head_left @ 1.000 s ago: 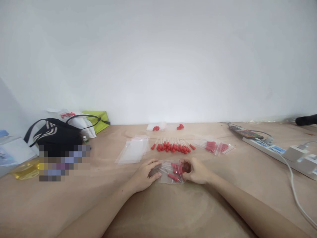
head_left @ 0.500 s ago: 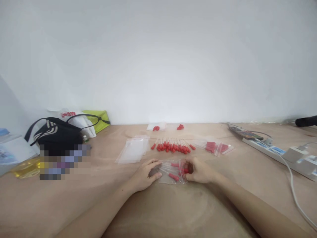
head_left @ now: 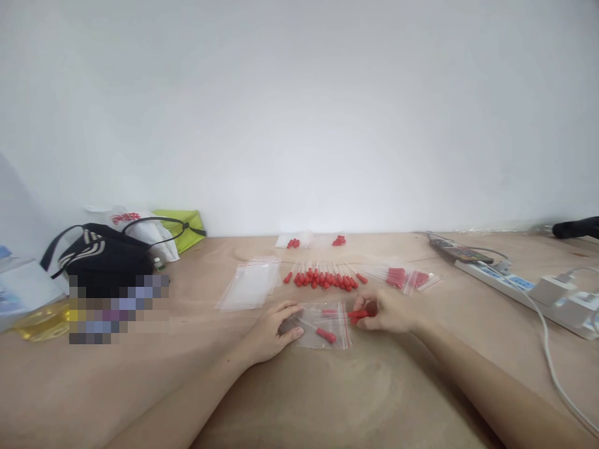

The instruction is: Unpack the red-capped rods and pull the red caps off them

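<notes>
A clear zip-lock bag lies flat on the table in front of me. My left hand curls around its closed left end, fingers on the far side and thumb on the near side. One dropper with a red rubber bulb lies slanted inside the bag, and at least one more red bulb shows behind it. At the bag's right-hand mouth, my right hand pinches red-bulbed droppers between thumb and fingers. Their bulbs are outside the mouth; how many are held is hard to tell.
A row of red-bulbed droppers lies beyond the bag. Flat zip bags are stacked left of it; filled bags lie right. Farther right are a power strip, phone and white cable. A black bag stands left.
My right hand has moved right, drawing red-bulbed droppers partly out through the bag's mouth. Fewer bulbs now show inside the bag. My left hand keeps its place on the bag.
</notes>
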### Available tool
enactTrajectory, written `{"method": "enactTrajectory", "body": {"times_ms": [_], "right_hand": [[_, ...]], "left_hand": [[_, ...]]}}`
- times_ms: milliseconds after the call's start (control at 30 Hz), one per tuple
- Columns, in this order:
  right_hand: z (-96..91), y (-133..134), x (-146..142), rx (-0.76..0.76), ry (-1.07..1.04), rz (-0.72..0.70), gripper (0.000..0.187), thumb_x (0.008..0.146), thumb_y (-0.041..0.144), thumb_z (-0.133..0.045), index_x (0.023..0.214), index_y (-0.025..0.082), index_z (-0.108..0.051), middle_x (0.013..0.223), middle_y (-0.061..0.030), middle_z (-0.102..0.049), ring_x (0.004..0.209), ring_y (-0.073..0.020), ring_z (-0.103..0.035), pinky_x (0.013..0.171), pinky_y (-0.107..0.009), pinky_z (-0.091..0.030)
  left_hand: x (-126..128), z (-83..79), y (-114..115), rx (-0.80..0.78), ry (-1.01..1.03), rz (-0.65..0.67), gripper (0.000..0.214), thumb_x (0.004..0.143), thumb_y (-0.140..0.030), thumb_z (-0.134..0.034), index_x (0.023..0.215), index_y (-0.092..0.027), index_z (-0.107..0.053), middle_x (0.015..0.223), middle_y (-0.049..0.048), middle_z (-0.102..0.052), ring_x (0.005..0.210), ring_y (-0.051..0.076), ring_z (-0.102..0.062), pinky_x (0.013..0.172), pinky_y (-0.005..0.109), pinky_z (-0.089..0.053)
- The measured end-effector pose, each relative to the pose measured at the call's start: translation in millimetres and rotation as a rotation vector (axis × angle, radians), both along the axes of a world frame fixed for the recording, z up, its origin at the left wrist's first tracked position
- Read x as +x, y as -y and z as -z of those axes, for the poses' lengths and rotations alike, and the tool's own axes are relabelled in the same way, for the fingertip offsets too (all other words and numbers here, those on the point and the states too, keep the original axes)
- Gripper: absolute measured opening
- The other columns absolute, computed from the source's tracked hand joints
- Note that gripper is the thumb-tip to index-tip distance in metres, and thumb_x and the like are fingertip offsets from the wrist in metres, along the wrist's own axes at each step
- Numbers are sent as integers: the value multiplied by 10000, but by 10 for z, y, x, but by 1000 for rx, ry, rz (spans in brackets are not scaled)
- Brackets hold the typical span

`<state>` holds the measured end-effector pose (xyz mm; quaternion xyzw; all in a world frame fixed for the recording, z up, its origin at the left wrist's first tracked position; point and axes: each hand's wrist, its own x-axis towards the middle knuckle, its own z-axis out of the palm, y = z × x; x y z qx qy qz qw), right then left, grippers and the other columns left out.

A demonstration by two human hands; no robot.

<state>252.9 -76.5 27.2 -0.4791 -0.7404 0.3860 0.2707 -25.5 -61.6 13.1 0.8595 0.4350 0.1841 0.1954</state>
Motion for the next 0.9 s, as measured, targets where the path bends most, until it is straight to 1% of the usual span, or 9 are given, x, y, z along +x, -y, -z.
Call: {"method": "enactTrajectory", "body": {"times_ms": [100,200,267,333,433,533,667,733,900], "right_hand": [[25,-83,150,-121,-175,11,191,578,253,-665,723,156,-589,627,14,-606,532,-94,-528,509,-222,-407],[30,-148,393,-202,-292,17,238,548,267,-702,734,146,-614,617,1,-630,530,-103,-550,536,-245,-442],[23,-168,617,-219,-347,80,234,529,247,-717,722,150,-626,658,-10,-647,536,-101,-559,528,-234,-451],[27,-183,843,-214,-431,199,212,538,241,-713,716,157,-634,672,-14,-652,530,-91,-557,516,-217,-457],[76,-237,1019,-108,-627,418,194,556,275,-704,706,180,-624,673,-10,-650,539,-98,-564,524,-221,-473],[147,-333,870,88,-693,586,224,569,322,-690,717,181,-600,741,-29,-650,593,-128,-586,574,-265,-493],[234,-465,414,371,-404,736,260,608,367,-640,758,160,-593,731,-50,-641,622,-149,-580,576,-275,-473],[282,-522,243,481,-237,736,235,652,371,-586,771,168,-600,716,-43,-642,642,-155,-584,610,-283,-467],[410,-629,122,663,61,708,226,687,347,-525,796,162,-598,775,-61,-643,696,-166,-589,660,-284,-447]], "left_hand": [[-4,3,-9,-2,2,5,413,767,-369,-508,1157,-233,-505,1255,61,-451,1143,219,-419,970,370,-321],[-2,-8,-7,-2,-14,3,412,768,-373,-508,1154,-230,-505,1256,59,-450,1145,216,-416,970,366,-323],[2,-17,-6,0,-22,6,406,769,-374,-506,1149,-229,-508,1254,57,-452,1140,211,-422,966,359,-331],[6,-28,-3,4,-23,10,401,772,-370,-504,1146,-228,-509,1252,57,-453,1138,210,-425,964,357,-334],[12,-43,6,-3,-18,14,404,771,-355,-505,1152,-220,-503,1253,61,-451,1137,211,-424,964,361,-333],[17,-55,16,-8,-5,16,416,761,-329,-519,1159,-210,-494,1241,63,-462,1127,211,-431,958,356,-338],[15,-58,22,-4,3,12,411,760,-319,-518,1156,-212,-493,1238,62,-463,1127,210,-430,956,356,-337],[11,-58,23,-4,8,20,402,765,-320,-511,1152,-212,-497,1232,60,-466,1119,206,-437,951,350,-343],[5,-58,19,-14,-2,19,391,761,-327,-513,1136,-218,-511,1232,59,-465,1107,206,-447,934,339,-359]]}}
